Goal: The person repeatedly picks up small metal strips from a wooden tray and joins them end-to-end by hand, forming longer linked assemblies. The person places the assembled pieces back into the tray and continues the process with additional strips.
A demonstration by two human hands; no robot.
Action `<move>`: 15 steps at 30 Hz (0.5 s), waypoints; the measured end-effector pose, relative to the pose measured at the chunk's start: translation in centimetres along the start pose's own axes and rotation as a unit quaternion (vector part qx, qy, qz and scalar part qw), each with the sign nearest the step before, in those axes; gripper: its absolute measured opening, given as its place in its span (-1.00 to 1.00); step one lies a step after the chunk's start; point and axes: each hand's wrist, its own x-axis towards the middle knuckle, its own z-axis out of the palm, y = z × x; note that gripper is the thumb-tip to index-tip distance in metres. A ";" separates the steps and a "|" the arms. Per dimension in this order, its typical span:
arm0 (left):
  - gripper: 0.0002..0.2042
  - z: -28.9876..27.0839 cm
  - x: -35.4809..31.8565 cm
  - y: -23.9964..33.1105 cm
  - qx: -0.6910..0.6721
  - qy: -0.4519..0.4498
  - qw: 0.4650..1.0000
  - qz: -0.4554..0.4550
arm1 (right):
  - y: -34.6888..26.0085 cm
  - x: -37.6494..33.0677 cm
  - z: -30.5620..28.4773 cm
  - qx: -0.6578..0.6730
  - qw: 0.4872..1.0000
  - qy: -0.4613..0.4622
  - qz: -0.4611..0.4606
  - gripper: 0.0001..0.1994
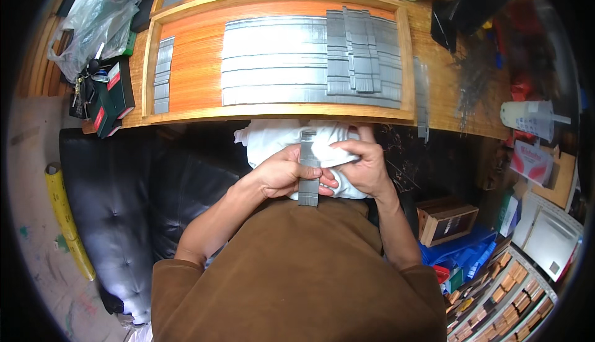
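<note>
My left hand [286,172] is closed on a narrow grey slatted strip [308,187], its thumb lying across the front. The strip stands lengthwise in front of my brown shirt. In my right hand [367,167] a bunched white cloth [331,151] is pinched, pressed close to the strip's upper part. More of the cloth hangs over my lap, behind both hands. Just beyond them, a wooden tray [279,118] with an orange base holds rows of similar grey strips [273,63]. Several more strips [353,51] lie stacked across its right part.
Left of the tray are a clear plastic bag [96,26] and black boxes [118,91]. A plastic cup [527,114] stands at the table's right edge. A black padded seat [114,212] is at my left; a small wooden crate [447,221] sits low at my right.
</note>
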 end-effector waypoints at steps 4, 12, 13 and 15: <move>-0.68 2.6 0.0 1.7 0.207 0.078 0.974 -0.055 | -1.9 2.3 -0.1 -0.041 0.991 -0.117 0.044 -0.62; -0.70 1.3 1.3 -0.3 0.156 0.057 0.986 -0.002 | -0.2 3.3 -0.1 -0.051 0.985 -0.137 0.094 -0.61; -0.71 1.3 1.1 -0.1 0.144 0.058 0.988 -0.009 | 0.1 3.5 -0.1 -0.062 0.985 -0.135 0.091 -0.60; -0.73 0.8 1.2 -0.2 0.138 0.060 0.989 -0.017 | 0.5 3.6 0.1 -0.053 0.986 -0.132 0.091 -0.65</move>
